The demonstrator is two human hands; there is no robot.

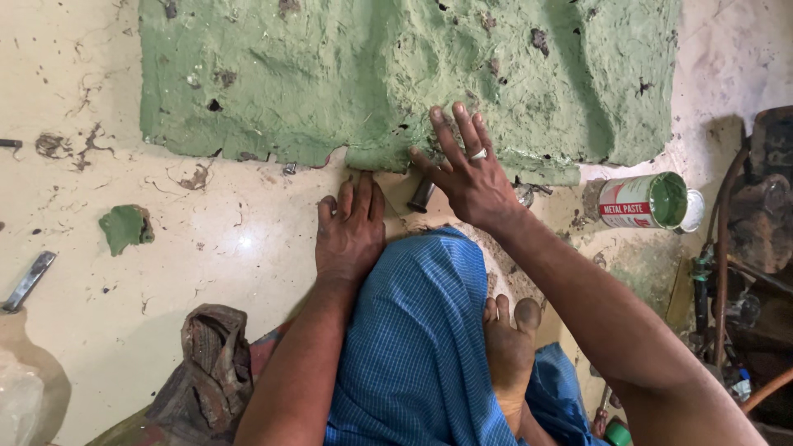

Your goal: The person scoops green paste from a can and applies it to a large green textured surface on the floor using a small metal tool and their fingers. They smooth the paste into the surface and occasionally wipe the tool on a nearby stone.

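Green lumpy slab (pixel 330 74) lying on your pale floor (pixel 231 248), your right hand (pixel 467 169) open flat on its near edge, your left hand (pixel 351 235) flat just below it, holding nothing, a tipped can (pixel 640 201) nearby.

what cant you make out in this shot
Head view only:
- Green slab: top cut off by the frame edge.
- Left hand fingertips: tucked under the slab's edge.
- Dark tube: partly behind the right hand.
- Machine parts: dim, cut off at the right edge.
- Metal tool: its lower end is out of sight.
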